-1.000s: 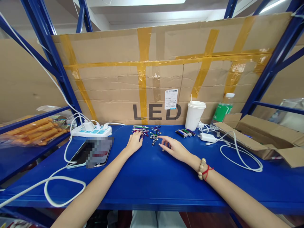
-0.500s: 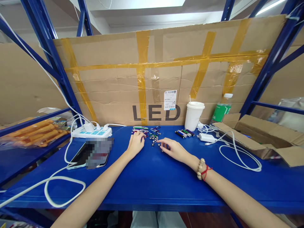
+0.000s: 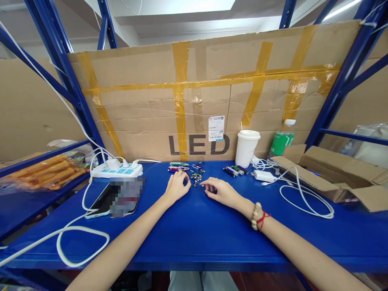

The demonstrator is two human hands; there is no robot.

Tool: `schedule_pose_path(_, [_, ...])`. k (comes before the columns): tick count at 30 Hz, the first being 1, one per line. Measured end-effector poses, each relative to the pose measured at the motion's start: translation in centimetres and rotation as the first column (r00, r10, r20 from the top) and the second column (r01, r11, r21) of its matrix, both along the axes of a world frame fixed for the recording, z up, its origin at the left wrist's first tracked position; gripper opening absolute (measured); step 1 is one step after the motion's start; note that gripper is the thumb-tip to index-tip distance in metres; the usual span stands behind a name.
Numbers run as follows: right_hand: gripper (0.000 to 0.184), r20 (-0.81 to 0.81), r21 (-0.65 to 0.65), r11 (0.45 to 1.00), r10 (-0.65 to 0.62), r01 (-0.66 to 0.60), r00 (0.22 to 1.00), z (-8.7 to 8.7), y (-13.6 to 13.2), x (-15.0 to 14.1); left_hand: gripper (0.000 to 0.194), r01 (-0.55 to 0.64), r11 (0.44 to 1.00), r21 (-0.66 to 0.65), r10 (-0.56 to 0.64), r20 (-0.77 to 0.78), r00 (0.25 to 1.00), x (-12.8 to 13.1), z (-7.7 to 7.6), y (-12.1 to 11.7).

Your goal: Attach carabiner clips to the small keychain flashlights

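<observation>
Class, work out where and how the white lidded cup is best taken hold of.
Grip the upright cup around its tapering body, just below the lid, probably from the near side, above the small tubes. The cardboard stands behind it, white cable crowds its right, and the straw sticks up on top.

One cup (image 3: 247, 150), one bottle (image 3: 282, 142), one power strip (image 3: 119, 171).

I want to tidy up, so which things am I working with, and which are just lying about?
Seemingly in use, by left hand and right hand: small metal pieces, clips, coloured sticks.

Just lying about: cup, bottle, phones, power strip, charger, open box.
</observation>
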State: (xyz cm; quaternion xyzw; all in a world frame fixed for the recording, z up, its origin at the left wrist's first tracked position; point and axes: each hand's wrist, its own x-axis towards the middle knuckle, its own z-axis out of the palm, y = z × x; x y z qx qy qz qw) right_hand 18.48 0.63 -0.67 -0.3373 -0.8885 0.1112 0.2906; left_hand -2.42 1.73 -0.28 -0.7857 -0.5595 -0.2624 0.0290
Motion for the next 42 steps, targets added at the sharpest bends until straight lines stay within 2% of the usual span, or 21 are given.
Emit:
schedule_pose_path(19, [0.025,0.04,0.008,1.0,-0.03,0.03,0.999,0.1,0.0,0.1,0.012,0.031,0.998,-0.046,-0.031,0.012,0.999,-0.1,0.2,0.0])
schedule_pose_path(22, [0.024,0.042,0.01,0.999,-0.041,0.04,0.998,0.1,0.0,0.1,0.016,0.154,0.988,-0.027,-0.153,0.034,0.988,-0.1,0.3,0.0])
schedule_pose_path(25, [0.023,0.045,0.023,0.999,-0.05,0.049,0.998,0.0,0.1,0.0,0.019,0.348,0.937,-0.029,-0.348,-0.014,0.937,0.0,0.4,-0.2])
schedule_pose_path(27, [0.024,0.034,0.027,0.998,-0.064,0.063,0.997,0.0,0.1,0.0,0.02,0.417,0.908,-0.035,-0.418,-0.062,0.906,0.1,0.4,-0.3])
schedule_pose_path(33, [0.029,0.033,-0.028,0.991,-0.133,0.134,0.991,0.5,-0.5,-0.2,0.016,0.436,0.899,-0.044,-0.438,-0.111,0.892,0.3,0.1,-0.3])
schedule_pose_path(37, [0.022,0.109,-0.062,0.99,-0.122,0.13,0.986,0.9,-0.9,-0.3,0.022,0.437,0.897,-0.068,-0.443,-0.109,0.89,0.1,-0.1,0.0])
schedule_pose_path(42, [0.021,0.172,-0.004,0.98,-0.195,0.198,0.966,0.7,-0.6,-0.1,0.026,0.446,0.893,-0.053,-0.449,-0.122,0.885,0.2,-0.5,0.4])
